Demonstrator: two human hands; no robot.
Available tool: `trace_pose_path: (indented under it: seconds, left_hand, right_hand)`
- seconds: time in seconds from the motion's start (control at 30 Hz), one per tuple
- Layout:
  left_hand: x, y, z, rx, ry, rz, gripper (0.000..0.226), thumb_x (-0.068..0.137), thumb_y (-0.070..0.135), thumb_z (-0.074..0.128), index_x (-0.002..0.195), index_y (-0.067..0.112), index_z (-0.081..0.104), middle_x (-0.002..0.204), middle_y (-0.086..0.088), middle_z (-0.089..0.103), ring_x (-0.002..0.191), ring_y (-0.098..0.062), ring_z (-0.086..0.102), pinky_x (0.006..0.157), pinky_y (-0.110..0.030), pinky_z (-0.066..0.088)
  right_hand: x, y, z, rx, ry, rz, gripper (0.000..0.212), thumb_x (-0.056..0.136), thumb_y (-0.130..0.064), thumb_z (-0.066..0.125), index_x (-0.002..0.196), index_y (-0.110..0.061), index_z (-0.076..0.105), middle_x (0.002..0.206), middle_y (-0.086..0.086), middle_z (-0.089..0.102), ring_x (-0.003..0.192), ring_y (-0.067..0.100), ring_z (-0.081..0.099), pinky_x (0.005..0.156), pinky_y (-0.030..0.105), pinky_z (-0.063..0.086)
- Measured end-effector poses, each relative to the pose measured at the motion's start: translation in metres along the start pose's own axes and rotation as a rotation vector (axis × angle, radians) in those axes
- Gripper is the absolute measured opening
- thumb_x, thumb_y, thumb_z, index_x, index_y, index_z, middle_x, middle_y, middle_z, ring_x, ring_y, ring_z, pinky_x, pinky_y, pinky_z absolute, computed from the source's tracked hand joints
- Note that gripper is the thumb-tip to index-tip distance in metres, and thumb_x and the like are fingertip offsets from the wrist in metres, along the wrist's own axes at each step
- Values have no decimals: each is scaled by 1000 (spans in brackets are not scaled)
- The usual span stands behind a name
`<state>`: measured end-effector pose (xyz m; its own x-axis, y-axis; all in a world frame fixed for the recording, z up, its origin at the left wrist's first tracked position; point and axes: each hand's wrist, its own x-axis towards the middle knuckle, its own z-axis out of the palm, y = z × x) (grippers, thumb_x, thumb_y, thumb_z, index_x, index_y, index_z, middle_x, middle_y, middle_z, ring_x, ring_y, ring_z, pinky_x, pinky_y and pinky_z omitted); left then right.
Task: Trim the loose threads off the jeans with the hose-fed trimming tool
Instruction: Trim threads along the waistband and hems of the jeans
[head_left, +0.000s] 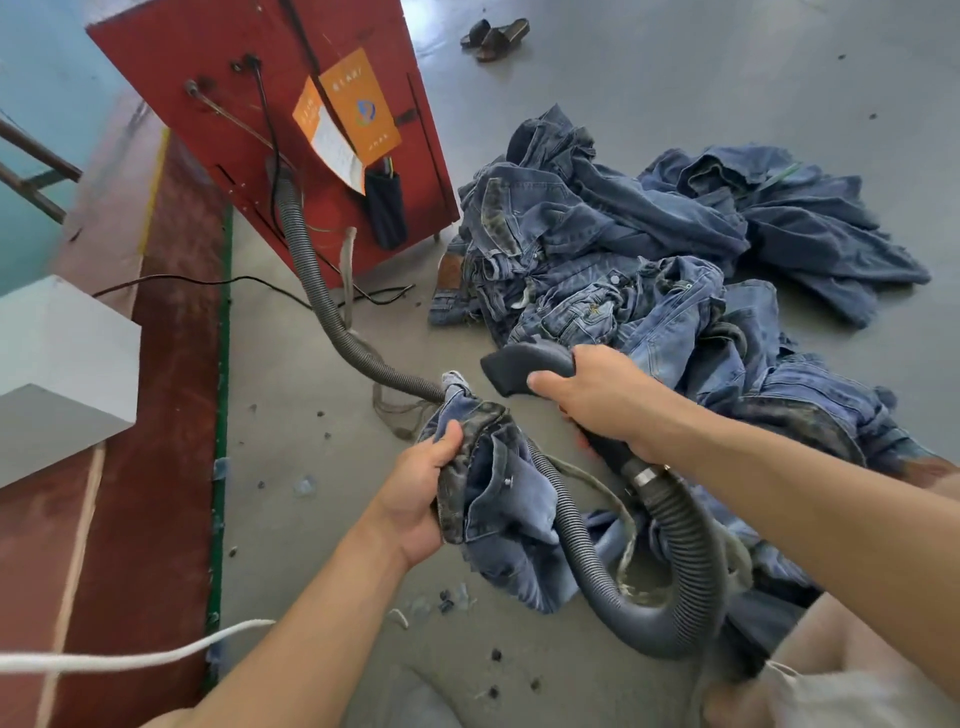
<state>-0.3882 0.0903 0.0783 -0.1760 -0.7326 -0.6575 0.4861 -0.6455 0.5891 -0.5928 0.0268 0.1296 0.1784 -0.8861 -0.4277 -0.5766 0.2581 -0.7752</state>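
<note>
The right hand (597, 400) has its grip wrapped fully round the dark trimming tool (530, 366), forearm reaching in from the lower right. The tool's long axis runs lower right to upper left, nozzle pointing left toward the jeans (498, 499). The left hand (421, 493) clutches the bunched waistband, thumb on top, arm coming from the bottom edge. The ribbed hose (670, 525) loops below, then runs behind the denim to the red cabinet (208, 52). The nozzle's cutting face is hidden.
</note>
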Motion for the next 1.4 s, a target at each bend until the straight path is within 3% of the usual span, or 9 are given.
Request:
trace_pose_path:
  seconds: [0.1,0.23,0.47,0.77,0.93,1.1,1.2,1.3,1.4]
  left_hand:
    - [0,3,-4,-15,-6,26,50,110,32,38,141,-5,54,137,-28,61,128,-43,60,100,-52,55]
    - [0,12,-3,-61,-21,53,44,106,26,44,139,-1,56,128,-26,68,112,-37,70,88,-48,61]
    - [-4,6,-10,8,-9,71,47,98,26,55,138,1,59,130,-27,66,111,-40,70,84,-49,61]
    - [-6,6,-14,-51,-66,14,47,103,32,49,132,-2,65,130,-27,66,115,-40,69,87,-49,59]
    - [-8,11,-26,-86,-51,-16,50,101,32,51,132,-4,65,133,-27,64,118,-43,67,90,-53,59]
    - [-9,21,-42,-50,-7,-2,52,88,19,59,133,-8,61,123,-28,69,108,-45,70,87,-55,59]
    - [-12,32,-51,38,-65,-54,63,75,18,57,133,-4,63,123,-25,68,110,-44,67,95,-54,55]
    - [-11,32,-56,116,-67,-157,67,85,44,70,136,0,63,133,-22,65,122,-41,62,107,-54,49]
    - [-10,19,-54,319,19,-239,65,82,43,83,127,-1,68,128,-25,68,116,-38,68,96,-47,58]
  right_hand:
    - [7,2,-20,152,-8,58,36,98,-34,67,82,-4,55,58,14,56,44,26,54,45,35,51]
    - [-11,5,-15,-29,-162,-16,41,89,-48,69,87,-8,61,53,3,59,39,21,56,42,31,48]
    - [4,-1,-24,123,27,22,34,99,-33,66,84,-5,54,63,12,55,46,26,55,44,36,51]
    - [-13,-6,-24,-288,-108,-214,30,95,-47,67,94,-18,60,52,-5,60,39,11,58,40,24,45]
    - [-3,-1,-36,-32,43,-96,33,99,-41,66,97,-9,58,67,16,66,50,38,65,46,44,56]
    - [1,9,-59,61,33,-82,28,97,-38,69,94,-12,59,56,-1,57,44,21,58,43,31,51]
    - [1,11,-58,-14,-1,-96,27,97,-37,69,94,-12,59,54,-2,57,44,21,60,43,32,52]
    - [0,10,-54,-214,-41,-163,27,96,-42,68,93,-17,58,52,-3,63,42,19,63,42,30,51]
    - [-2,7,-49,-349,-116,-212,26,95,-47,68,92,-24,57,62,6,70,45,25,66,41,31,52]
